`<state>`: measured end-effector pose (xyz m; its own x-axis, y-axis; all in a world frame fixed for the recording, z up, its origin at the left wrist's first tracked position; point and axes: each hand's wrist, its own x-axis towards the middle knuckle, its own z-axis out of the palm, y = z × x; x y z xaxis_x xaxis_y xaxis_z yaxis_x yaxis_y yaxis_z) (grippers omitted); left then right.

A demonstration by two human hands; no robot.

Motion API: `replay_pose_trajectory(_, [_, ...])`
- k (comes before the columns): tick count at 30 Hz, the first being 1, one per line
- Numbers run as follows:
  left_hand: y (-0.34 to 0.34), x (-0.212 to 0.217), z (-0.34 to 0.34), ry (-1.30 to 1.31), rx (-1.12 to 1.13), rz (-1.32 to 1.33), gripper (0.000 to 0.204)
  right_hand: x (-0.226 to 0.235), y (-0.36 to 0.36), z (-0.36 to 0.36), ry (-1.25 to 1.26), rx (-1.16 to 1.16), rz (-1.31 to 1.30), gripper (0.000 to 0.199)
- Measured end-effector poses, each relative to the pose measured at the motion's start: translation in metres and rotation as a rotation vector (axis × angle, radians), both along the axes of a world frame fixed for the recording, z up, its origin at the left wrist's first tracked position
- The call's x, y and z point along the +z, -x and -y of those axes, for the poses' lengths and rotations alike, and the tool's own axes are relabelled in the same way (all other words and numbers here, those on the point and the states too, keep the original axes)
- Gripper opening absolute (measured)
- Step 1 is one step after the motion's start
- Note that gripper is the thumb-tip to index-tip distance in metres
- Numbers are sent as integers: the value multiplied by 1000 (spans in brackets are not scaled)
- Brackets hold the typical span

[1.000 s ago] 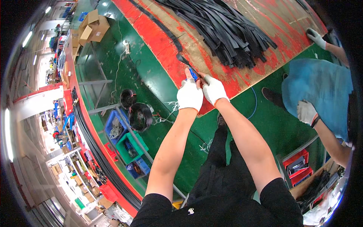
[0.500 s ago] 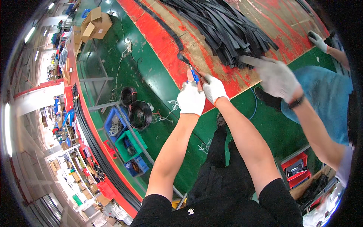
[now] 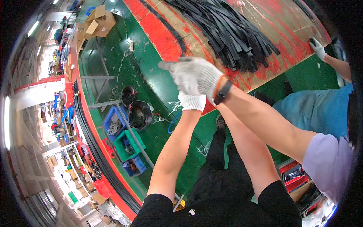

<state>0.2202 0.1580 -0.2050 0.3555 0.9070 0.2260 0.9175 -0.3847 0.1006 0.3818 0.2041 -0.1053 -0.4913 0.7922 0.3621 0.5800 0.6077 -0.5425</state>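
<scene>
A co-worker's white-gloved hand (image 3: pixel 196 75), with a dark band at the wrist, reaches across in front of both my hands and hides their fingers. Of my left hand (image 3: pixel 192 102), only the lower part of its white glove shows. My right hand is covered completely; just my right forearm (image 3: pixel 242 140) leads up to it. Beyond them, a long black strip (image 3: pixel 172 30) runs along the red edge of the worn table (image 3: pixel 151 41) and disappears behind the co-worker's hand. Whatever my fingers hold is out of sight.
A heap of black strips (image 3: pixel 230 38) lies on the table. Another white-gloved hand (image 3: pixel 317 47) rests at its right edge. Blue and green crates (image 3: pixel 128 145), black coils (image 3: pixel 140 114) and cables are on the green floor to the left. An open carton (image 3: pixel 100 24) stands farther back.
The co-worker's hand has swung left from the heap to cover my hands. The blue-handled tool seen between my hands at the strip's end is now hidden. My forearms have barely moved.
</scene>
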Motion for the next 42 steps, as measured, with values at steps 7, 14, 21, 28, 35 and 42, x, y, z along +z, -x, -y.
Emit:
replay_pose_trajectory(7, [-42, 70, 3, 216, 131, 73, 61, -99, 15, 72, 769, -782, -691, 43])
replay_pose_trajectory(14, [-34, 64, 1, 238, 120, 25, 57, -104, 24, 71, 761, -774, -736, 44])
replay_pose_trajectory(21, [-36, 67, 9, 176, 122, 110, 57, -97, 18, 72, 770, -785, -729, 44])
replay_pose_trajectory(28, [-33, 67, 10, 136, 117, 118, 59, -83, 16, 73, 766, -807, -607, 42])
replay_pose_trajectory(35, [-23, 40, 3, 130, -1, 228, 46, 15, -6, 48, 20, -284, 470, 21])
replay_pose_trajectory(42, [2, -10, -8, 521, 18, 838, 40, 15, 65, -36, 206, -147, 469, 24])
